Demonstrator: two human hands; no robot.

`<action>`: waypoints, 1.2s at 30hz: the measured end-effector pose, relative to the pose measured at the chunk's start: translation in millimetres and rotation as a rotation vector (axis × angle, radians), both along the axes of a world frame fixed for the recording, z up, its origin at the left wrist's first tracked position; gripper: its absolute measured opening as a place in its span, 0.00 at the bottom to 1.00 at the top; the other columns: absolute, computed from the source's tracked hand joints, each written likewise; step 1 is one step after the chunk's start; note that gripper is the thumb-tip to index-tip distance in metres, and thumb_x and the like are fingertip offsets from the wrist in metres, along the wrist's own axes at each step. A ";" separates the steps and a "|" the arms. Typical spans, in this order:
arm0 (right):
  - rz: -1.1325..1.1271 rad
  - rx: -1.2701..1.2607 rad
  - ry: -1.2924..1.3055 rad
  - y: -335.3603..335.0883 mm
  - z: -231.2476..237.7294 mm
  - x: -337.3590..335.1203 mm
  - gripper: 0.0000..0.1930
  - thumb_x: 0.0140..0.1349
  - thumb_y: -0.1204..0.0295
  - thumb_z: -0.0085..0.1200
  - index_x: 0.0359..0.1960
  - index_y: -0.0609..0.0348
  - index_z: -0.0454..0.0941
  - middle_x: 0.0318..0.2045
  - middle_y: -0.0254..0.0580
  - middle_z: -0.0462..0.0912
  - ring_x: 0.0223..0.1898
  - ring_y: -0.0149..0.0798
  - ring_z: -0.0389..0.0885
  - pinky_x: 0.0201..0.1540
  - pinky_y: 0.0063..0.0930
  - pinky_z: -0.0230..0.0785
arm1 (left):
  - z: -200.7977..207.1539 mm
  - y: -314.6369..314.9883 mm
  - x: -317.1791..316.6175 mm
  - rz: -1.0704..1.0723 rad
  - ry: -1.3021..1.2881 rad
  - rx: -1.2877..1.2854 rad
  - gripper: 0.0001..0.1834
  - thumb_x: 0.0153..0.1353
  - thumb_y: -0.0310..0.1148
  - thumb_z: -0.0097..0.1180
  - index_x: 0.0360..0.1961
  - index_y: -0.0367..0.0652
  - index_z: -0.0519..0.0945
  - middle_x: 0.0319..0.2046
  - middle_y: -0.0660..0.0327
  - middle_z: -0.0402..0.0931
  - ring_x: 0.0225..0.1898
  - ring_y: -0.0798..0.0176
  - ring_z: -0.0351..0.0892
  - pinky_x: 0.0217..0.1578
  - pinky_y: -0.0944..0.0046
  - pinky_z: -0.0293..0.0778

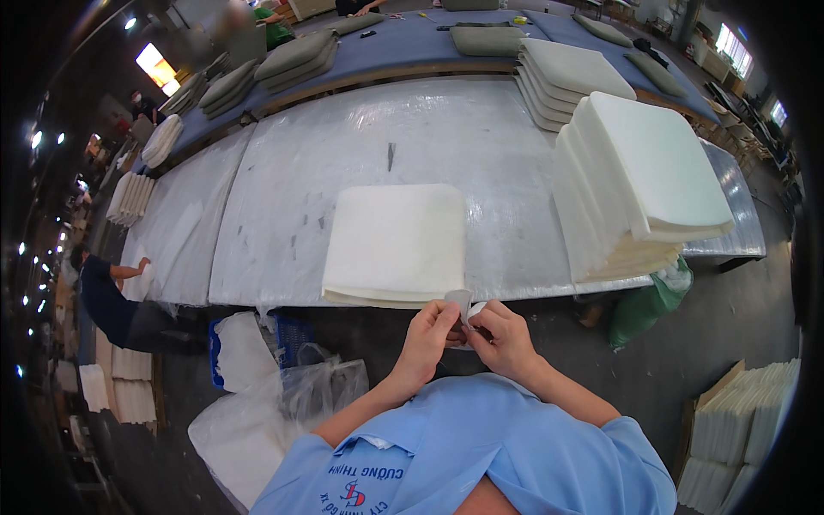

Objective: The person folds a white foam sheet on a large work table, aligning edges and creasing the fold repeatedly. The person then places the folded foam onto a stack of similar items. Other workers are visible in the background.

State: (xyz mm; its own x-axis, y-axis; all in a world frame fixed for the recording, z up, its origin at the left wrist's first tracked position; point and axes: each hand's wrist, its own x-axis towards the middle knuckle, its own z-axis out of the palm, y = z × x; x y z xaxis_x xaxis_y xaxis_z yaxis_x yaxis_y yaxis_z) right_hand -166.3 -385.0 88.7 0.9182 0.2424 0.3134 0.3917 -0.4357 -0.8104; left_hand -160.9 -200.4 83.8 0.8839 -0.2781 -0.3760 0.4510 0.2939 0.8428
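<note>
Both hands are raised together in front of my body, just off the near edge of the table. Between them is a small pale grey-white strip (461,299), thin and bent; whether it is cloth, paper or tape I cannot tell. My left hand (427,336) pinches it from one side with thumb and fingers. From the other side my right hand (505,340) also pinches at it, with a whiter bit by the fingertips. Right behind them a white, round-cornered cushion pad (395,240) lies flat on the table, its near edge close to the fingers.
A plastic-covered table (292,172) spans the front. A tall stack of white pads (644,172) stands on its right. Beyond runs a blue table (395,51) bearing grey cushions. A clear plastic bag (283,412), blue crate (294,335) and green sack (648,305) are below. One person (120,292) works at left.
</note>
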 end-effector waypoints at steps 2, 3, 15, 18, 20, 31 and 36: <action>0.051 -0.025 -0.009 -4.1 -4.1 0.5 0.07 0.57 0.79 0.65 0.35 0.61 0.80 0.31 0.44 0.78 0.30 0.47 0.81 0.32 0.38 0.74 | 2.0 -3.5 1.6 -0.009 0.006 0.047 0.14 0.78 0.43 0.54 0.48 0.41 0.76 0.41 0.59 0.83 0.41 0.66 0.85 0.45 0.63 0.82; 0.074 -0.038 -0.013 -5.8 -6.1 0.4 0.08 0.56 0.79 0.65 0.36 0.61 0.79 0.31 0.45 0.78 0.30 0.48 0.81 0.32 0.39 0.74 | 3.2 -6.0 1.9 -0.016 0.009 0.070 0.13 0.78 0.41 0.55 0.48 0.41 0.76 0.41 0.59 0.83 0.40 0.67 0.84 0.45 0.64 0.82; 0.077 0.577 0.510 -13.0 -22.5 -16.9 0.09 0.69 0.70 0.64 0.36 0.62 0.78 0.26 0.31 0.78 0.27 0.24 0.75 0.28 0.24 0.66 | -4.1 -15.1 -7.4 -0.085 -0.079 0.066 0.08 0.74 0.25 0.53 0.51 0.36 0.74 0.41 0.59 0.83 0.43 0.71 0.81 0.46 0.67 0.78; 0.072 0.666 0.759 -25.0 -25.7 -16.0 0.09 0.72 0.68 0.60 0.36 0.61 0.79 0.27 0.29 0.79 0.26 0.21 0.74 0.27 0.21 0.65 | -4.4 -14.8 -11.5 -0.137 -0.089 0.121 0.08 0.74 0.25 0.52 0.51 0.36 0.73 0.41 0.59 0.82 0.43 0.72 0.80 0.46 0.68 0.77; 0.067 0.717 0.794 -25.1 -32.5 -15.5 0.09 0.74 0.67 0.58 0.36 0.59 0.79 0.26 0.29 0.78 0.23 0.21 0.73 0.26 0.19 0.65 | -4.2 -16.0 -13.8 -0.159 -0.108 0.129 0.09 0.74 0.25 0.52 0.51 0.35 0.73 0.41 0.59 0.82 0.43 0.72 0.80 0.47 0.68 0.77; 0.165 0.646 0.792 -27.1 -33.4 -3.2 0.09 0.73 0.69 0.57 0.35 0.60 0.79 0.28 0.28 0.79 0.28 0.21 0.74 0.31 0.20 0.67 | 9.8 -21.1 -15.2 -0.103 -0.184 0.243 0.10 0.68 0.20 0.57 0.48 0.36 0.71 0.32 0.64 0.80 0.33 0.79 0.75 0.32 0.74 0.69; 0.098 0.422 0.498 -15.6 -32.4 -1.1 0.08 0.71 0.71 0.58 0.36 0.64 0.79 0.29 0.30 0.80 0.31 0.25 0.74 0.34 0.24 0.68 | -16.8 -19.1 -14.6 -0.049 -0.286 0.376 0.08 0.69 0.19 0.54 0.47 0.37 0.72 0.29 0.68 0.78 0.27 0.81 0.68 0.27 0.75 0.61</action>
